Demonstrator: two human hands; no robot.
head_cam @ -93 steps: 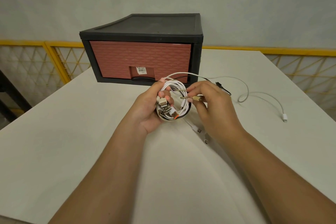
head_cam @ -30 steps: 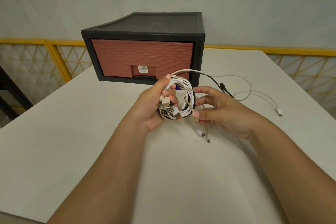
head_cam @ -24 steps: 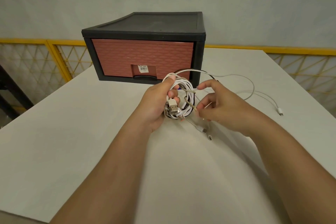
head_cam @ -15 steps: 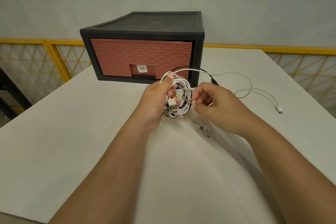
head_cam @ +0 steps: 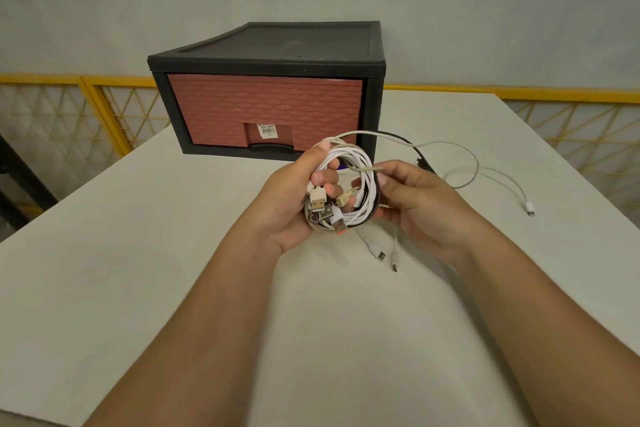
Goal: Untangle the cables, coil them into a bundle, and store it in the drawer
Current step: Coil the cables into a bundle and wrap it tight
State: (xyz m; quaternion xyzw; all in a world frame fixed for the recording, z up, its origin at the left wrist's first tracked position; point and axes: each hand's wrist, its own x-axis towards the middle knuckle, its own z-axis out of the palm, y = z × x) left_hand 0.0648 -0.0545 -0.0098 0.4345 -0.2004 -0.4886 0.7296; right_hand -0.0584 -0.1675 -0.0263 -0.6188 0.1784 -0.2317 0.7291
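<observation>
both hands [head_cam: 292, 199] [head_cam: 420, 204] grip the cable coil [head_cam: 349, 191] before closed drawer [head_cam: 266, 113].

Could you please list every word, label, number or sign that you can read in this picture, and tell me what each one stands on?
White sticker on the drawer front, above its handle: a barcode and small print, too blurred to read.
USB plugs in the cable bundle: no readable marks.
Nothing else shows any text.
</observation>
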